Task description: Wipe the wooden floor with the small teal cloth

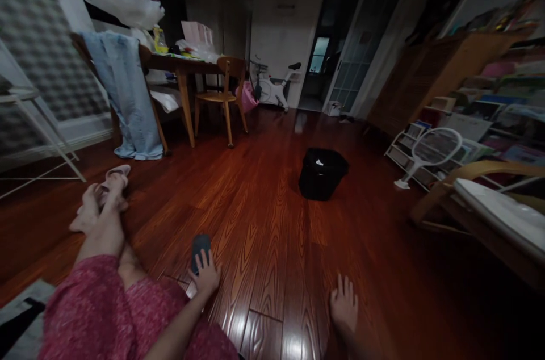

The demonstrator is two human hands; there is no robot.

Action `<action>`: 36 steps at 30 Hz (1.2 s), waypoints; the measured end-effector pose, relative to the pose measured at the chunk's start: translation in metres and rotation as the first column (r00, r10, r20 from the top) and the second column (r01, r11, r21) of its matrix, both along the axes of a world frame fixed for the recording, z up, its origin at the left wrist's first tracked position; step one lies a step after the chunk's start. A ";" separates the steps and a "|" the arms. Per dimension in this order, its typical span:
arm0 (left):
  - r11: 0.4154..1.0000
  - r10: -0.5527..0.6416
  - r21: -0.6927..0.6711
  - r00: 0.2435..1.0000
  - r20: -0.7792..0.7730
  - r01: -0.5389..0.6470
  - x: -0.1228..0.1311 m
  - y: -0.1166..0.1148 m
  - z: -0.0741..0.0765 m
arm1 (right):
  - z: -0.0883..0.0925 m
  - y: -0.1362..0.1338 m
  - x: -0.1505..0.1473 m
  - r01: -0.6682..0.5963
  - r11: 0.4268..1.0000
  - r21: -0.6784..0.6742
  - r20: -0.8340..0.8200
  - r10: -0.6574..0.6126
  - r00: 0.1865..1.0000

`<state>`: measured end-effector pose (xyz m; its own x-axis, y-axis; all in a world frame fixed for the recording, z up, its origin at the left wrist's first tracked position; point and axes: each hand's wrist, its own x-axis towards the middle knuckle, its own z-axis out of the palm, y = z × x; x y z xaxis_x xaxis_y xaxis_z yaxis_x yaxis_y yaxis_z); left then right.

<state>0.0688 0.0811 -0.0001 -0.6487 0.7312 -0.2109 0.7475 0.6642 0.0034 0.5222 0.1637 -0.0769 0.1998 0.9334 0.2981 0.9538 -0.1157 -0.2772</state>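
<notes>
My left hand (206, 279) is open, fingers spread, palm down above the wooden floor. Its fingertips overlap the near end of a dark grey, rounded, flat object (201, 245) whose kind I cannot make out. Whether they touch it is unclear. Farther right, my right hand (344, 304) is also open and holds nothing, its fingers stretched forward over the floor. A black bin (323, 175) stands on the floor beyond both hands, nearer to the right one.
Legs in a red patterned garment (85, 303) stretch out at left, with pink slippers (117, 171) on the feet. Behind are a wooden chair (225, 90), a cluttered table (183, 67) and draped jeans (125, 87). At right stand a wooden armchair (430, 204), a rack (404, 147) and a white racket-shaped object (436, 147).
</notes>
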 end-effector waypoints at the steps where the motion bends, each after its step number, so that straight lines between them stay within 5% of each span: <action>1: 0.996 -0.094 0.007 0.995 0.025 0.094 0.014 -0.001 -0.001 | 0.001 -0.003 -0.010 0.057 0.998 -0.006 -0.001 -0.057 0.998; 6: 0.846 -0.533 0.119 0.831 0.158 0.520 0.096 -0.010 -0.011 | 0.001 -0.011 -0.038 0.157 0.987 -0.043 0.005 -0.157 0.988; 10: 0.524 -0.840 0.257 0.443 0.312 0.812 0.165 -0.023 -0.020 | 0.002 -0.009 -0.037 0.154 0.987 -0.039 -0.007 -0.155 0.988; 13: 0.317 -0.926 0.355 0.205 0.318 0.880 0.199 -0.035 -0.023 | 0.004 -0.008 -0.037 0.149 0.988 -0.049 -0.023 -0.150 0.988; 17: 0.264 -0.935 0.395 0.134 0.329 0.880 0.197 -0.037 -0.018 | 0.008 -0.009 -0.041 0.158 0.986 -0.055 -0.048 -0.161 0.986; 20: 0.333 -0.920 0.333 0.227 0.318 0.882 0.162 -0.022 -0.010 | 0.009 -0.008 -0.042 0.165 0.984 -0.061 -0.056 -0.169 0.984; 23: 0.580 -0.810 0.249 0.518 0.273 0.776 0.109 -0.006 -0.001 | 0.009 -0.006 -0.042 0.167 0.984 -0.065 -0.062 -0.171 0.983; 26: 0.866 -0.500 0.128 0.831 0.244 0.483 0.053 0.001 0.006 | 0.010 -0.005 -0.042 0.170 0.983 -0.071 -0.070 -0.175 0.982; 28: 0.974 -0.227 0.054 0.951 0.211 0.221 0.023 0.000 0.006 | 0.011 -0.005 -0.042 0.168 0.983 -0.073 -0.071 -0.173 0.982; 30: 0.999 -0.029 -0.013 0.986 0.164 0.031 0.004 -0.004 0.004 | 0.012 -0.006 -0.042 0.164 0.984 -0.074 -0.069 -0.169 0.983; 32: 0.997 0.049 -0.058 0.990 0.135 -0.041 -0.002 -0.007 0.002 | 0.012 -0.005 -0.041 0.162 0.984 -0.074 -0.068 -0.168 0.984; 36: 0.994 -0.029 -0.095 0.984 0.173 0.046 0.021 -0.015 0.001 | 0.009 -0.004 -0.040 0.167 0.983 -0.076 -0.082 -0.173 0.981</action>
<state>0.0903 0.0663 0.0011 -0.5691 0.7246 -0.3887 0.7661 0.6390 0.0697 0.4823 0.1599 -0.0682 0.3802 0.9011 0.2085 0.8907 -0.2961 -0.3449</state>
